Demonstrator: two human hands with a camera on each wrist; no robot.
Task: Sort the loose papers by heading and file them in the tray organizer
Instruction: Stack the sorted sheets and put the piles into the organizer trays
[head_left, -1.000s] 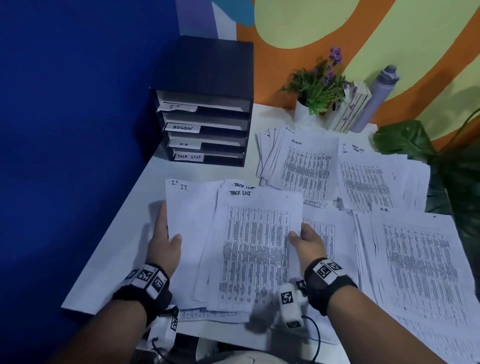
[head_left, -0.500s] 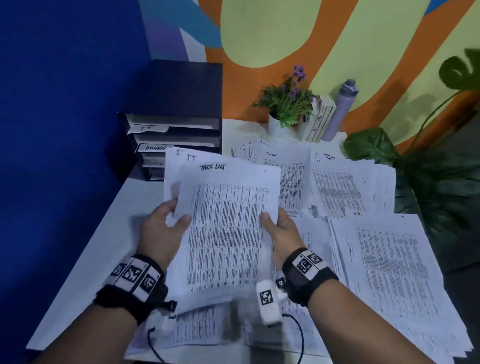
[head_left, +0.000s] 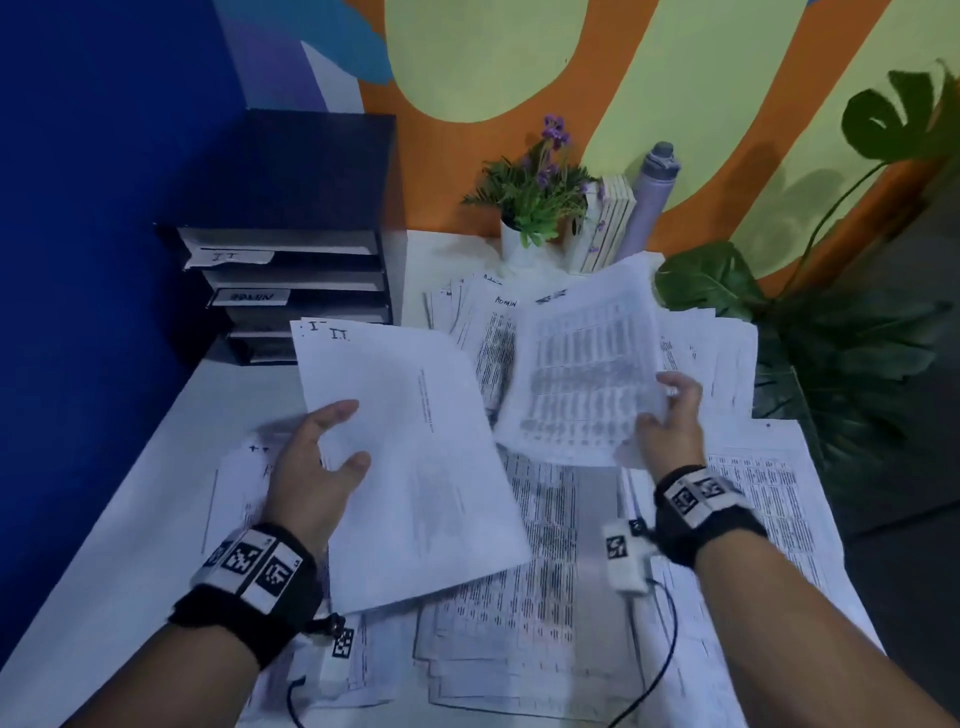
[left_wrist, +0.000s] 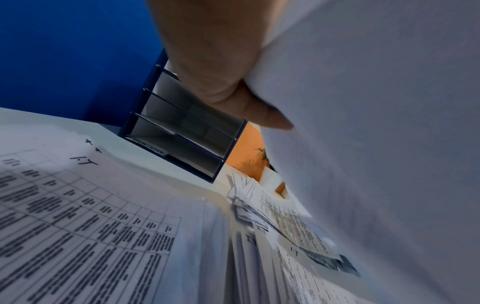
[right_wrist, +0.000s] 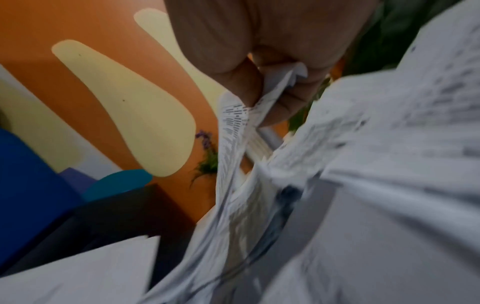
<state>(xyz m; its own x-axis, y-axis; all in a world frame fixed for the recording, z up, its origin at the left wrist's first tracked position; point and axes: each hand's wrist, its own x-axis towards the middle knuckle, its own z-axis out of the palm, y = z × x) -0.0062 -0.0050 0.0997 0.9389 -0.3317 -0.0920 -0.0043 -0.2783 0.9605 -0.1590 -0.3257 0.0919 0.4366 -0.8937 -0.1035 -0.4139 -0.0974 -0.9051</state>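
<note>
My left hand (head_left: 332, 457) grips a few white sheets headed "IT" (head_left: 410, 441) by their left edge, lifted above the table; its thumb (left_wrist: 259, 115) lies on the paper. My right hand (head_left: 670, 415) pinches a printed task-list sheet (head_left: 587, 364) at its right edge, tilted and blurred; the pinch on the sheet (right_wrist: 246, 115) shows in the right wrist view. The dark tray organizer (head_left: 291, 234) stands at the back left with labelled slots "IT" and "ADMIN". Sorted piles of papers (head_left: 545, 571) cover the table.
A potted plant (head_left: 535, 202), small books (head_left: 608, 223) and a grey bottle (head_left: 649, 197) stand at the back. A large leafy plant (head_left: 831, 338) is at the right. The blue wall borders the white table (head_left: 130, 519) on the left.
The stack I held in both hands has split: my right hand carried the task-list sheet up and to the right, while my left hand keeps the IT sheets.
</note>
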